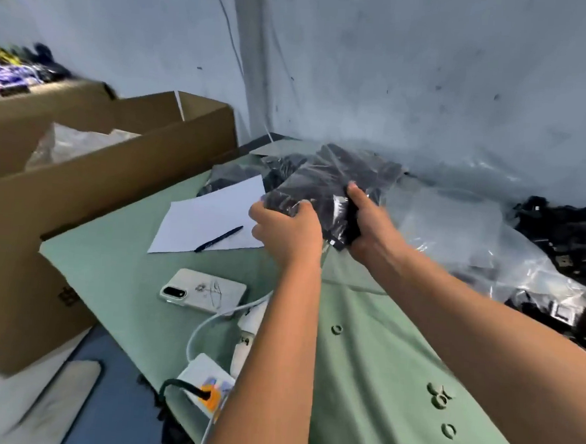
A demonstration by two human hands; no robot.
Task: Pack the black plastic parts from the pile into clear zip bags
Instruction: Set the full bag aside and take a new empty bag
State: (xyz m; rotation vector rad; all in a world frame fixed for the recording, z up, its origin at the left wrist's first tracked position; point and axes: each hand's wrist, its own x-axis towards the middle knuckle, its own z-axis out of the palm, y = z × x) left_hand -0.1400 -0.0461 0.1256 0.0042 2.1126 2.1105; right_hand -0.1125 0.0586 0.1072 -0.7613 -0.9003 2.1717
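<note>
Zip bag (324,193) of black parts held by both hands: left hand (285,235) grip and right hand (370,226) grip curled round near end.

Head view looks forward and down (close) over the table (363,346).

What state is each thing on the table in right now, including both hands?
Left hand: gripping the filled bag.
Right hand: gripping the same bag.
Filled bag: packed with black parts, held over the stack.
Pile of black parts: loose, far right.
Phone: face down.
Pen: lying on paper.
</note>
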